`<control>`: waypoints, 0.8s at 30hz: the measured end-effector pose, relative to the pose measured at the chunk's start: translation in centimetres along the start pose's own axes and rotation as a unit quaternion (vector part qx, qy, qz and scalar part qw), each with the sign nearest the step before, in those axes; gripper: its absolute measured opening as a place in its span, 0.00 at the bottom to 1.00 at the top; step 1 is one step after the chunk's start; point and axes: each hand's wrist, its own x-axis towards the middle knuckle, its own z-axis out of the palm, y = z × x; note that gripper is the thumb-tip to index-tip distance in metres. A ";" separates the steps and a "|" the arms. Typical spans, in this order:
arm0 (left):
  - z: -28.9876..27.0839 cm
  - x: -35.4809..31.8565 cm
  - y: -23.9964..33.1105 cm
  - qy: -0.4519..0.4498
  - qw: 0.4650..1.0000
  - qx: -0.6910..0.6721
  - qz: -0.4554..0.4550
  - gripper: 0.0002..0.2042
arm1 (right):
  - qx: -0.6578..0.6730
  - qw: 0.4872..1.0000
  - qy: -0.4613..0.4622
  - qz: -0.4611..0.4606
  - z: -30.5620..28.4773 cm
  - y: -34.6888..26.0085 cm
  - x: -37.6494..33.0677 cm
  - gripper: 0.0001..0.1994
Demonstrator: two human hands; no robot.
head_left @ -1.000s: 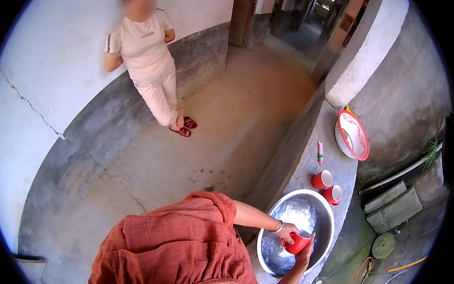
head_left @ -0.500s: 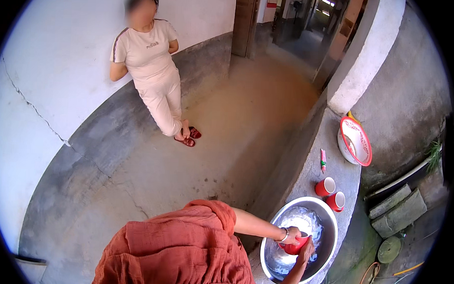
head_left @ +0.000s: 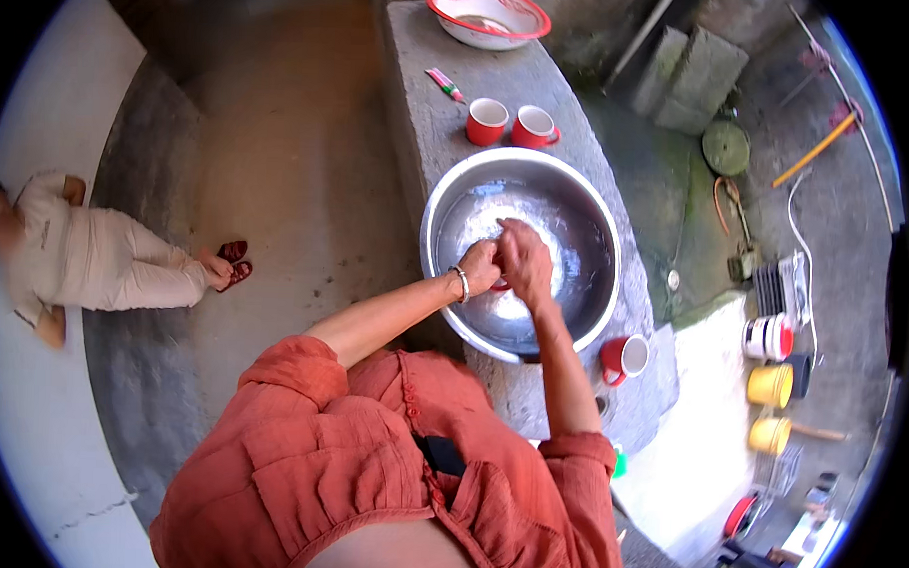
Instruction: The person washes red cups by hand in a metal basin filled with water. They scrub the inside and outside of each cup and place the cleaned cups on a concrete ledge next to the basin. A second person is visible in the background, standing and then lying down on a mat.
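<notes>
- Your left hand (head_left: 480, 265) and right hand (head_left: 525, 261) are both down in the big steel basin (head_left: 584, 309), pressed together over a small red thing (head_left: 501, 284), and only a sliver of it peeks out between them.
- Both sets of fingers are curled in tight around it. Looks like a red cup like the others, but honestly I can't tell for sure with your hands in the way.
- Progress guess: the wash is in the middle. 2 red cups (head_left: 487, 120) (head_left: 533, 126) sit mouth-up on the concrete ledge (head_left: 422, 73) just past the basin on the far side, and 1 red mug (head_left: 624, 357) waits near the basin's right rim. Can't say which of those are clean.
- A red-rimmed white bowl (head_left: 489, 10) sits at the far end of the ledge, and a small pink-and-green tube (head_left: 444, 83) lies between it and the cups.
- Containers off to the right, lower down: a white and red tub (head_left: 768, 337), then 2 yellow buckets (head_left: 769, 385) (head_left: 770, 433) nearer you. Any labels are too small to make out.
- Another person (head_left: 95, 256) stands against the wall, well off to your left.
</notes>
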 end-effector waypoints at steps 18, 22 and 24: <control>-1.2 1.1 0.5 -0.055 0.994 0.094 -0.005 0.09 | -0.124 0.973 0.173 0.094 1.2 9.4 -0.1 0.10; -1.1 1.5 -0.6 -0.027 0.989 0.134 -0.062 0.08 | 0.476 0.800 0.075 0.356 1.9 11.0 0.7 0.11; -1.4 1.2 0.7 0.023 0.991 0.125 -0.049 0.06 | 0.548 0.793 0.060 0.260 1.8 6.9 0.9 0.13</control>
